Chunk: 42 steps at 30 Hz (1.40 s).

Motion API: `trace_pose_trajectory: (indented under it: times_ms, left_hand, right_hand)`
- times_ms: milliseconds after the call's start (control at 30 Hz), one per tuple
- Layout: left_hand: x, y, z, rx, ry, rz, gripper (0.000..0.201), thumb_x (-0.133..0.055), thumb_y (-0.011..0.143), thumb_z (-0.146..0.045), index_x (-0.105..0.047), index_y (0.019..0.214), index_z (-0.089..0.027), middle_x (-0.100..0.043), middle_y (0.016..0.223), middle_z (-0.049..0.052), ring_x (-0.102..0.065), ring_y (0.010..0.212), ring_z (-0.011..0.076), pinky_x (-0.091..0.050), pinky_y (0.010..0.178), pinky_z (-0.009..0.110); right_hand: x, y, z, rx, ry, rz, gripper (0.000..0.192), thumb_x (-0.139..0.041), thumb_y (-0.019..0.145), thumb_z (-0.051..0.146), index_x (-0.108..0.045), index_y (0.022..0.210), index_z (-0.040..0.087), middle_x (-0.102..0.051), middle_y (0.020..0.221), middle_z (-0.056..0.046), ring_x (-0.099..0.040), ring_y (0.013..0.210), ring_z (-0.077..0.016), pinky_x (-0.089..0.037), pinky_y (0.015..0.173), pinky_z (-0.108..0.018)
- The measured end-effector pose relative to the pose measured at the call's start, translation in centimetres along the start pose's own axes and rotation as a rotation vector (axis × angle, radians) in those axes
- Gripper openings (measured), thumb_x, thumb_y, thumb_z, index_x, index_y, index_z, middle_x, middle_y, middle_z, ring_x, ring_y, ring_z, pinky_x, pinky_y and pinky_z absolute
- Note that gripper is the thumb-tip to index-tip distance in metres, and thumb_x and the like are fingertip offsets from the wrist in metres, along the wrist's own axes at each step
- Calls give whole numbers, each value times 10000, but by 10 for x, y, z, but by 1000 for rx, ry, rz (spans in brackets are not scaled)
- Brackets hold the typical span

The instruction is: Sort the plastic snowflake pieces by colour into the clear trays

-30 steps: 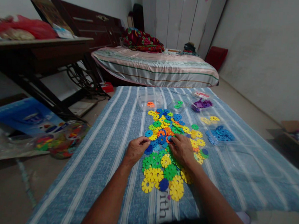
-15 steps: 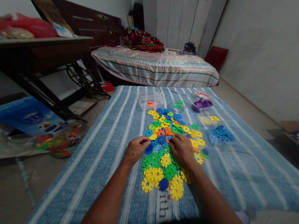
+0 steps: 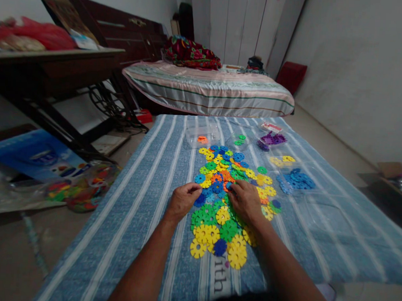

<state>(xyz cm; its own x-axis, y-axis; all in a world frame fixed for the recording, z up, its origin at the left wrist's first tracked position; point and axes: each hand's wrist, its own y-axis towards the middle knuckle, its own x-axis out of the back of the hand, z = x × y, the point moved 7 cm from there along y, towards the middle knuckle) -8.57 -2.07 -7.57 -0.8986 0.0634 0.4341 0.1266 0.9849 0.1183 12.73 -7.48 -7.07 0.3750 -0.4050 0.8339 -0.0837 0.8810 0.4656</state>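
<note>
Here both hands [image 3: 215, 200] rest on plastic discs [image 3: 217, 227].

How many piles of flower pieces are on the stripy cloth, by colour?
Orange pile: 1
Green pile: 1
Purple pile: 1
Yellow pile: 1
Blue pile: 1
Mixed heap: 1
Total: 6

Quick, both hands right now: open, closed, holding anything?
Left hand: curled closed at the edge of the pile of flat plastic snowflake discs; contents cannot be told.
Right hand: palm down on the pile, grip cannot be told.
</note>
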Motion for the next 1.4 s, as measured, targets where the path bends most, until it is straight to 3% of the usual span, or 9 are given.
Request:
trace_pose_trajectory:
  times_ms: [867,1033,1200,1400]
  left_hand:
    - [1,0,0,-5,17,-7,245,-635,714,-384,-728,797,-174,-726,751,22,-672,719,188,-518,663,271]
    - [1,-1,-1,-12,12,-4,251,-640,711,-394,-726,797,-174,-726,752,24,-672,721,195,-522,665,278]
    - [1,-1,-3,-19,27,8,258,-630,719,-398,-723,812,-176,-727,753,22,-666,730,192,-522,693,282]
    - [1,0,-1,0,8,4,265,-634,713,-397,-722,821,-171,-725,762,25,-661,726,190,-516,687,281]
  right_hand:
    - [-1,-3,-8,-83,-74,-10,120,-571,890,287,-657,883,203,-627,930,-70,-516,905,-215,-346,789,-337]
    - [4,8,12,-9,-67,-16,138,-544,917,290,-651,936,206,-622,994,-95,-510,952,-235,-365,821,-355]
    - [-8,26,37,74,-79,74,205,-642,861,318,-635,1044,227,-599,1113,-111,-475,1088,-276,-376,868,-384]
    - [-17,26,38,49,-75,110,223,-675,822,266,-622,1024,188,-596,1141,-134,-470,1123,-289,-381,893,-396]
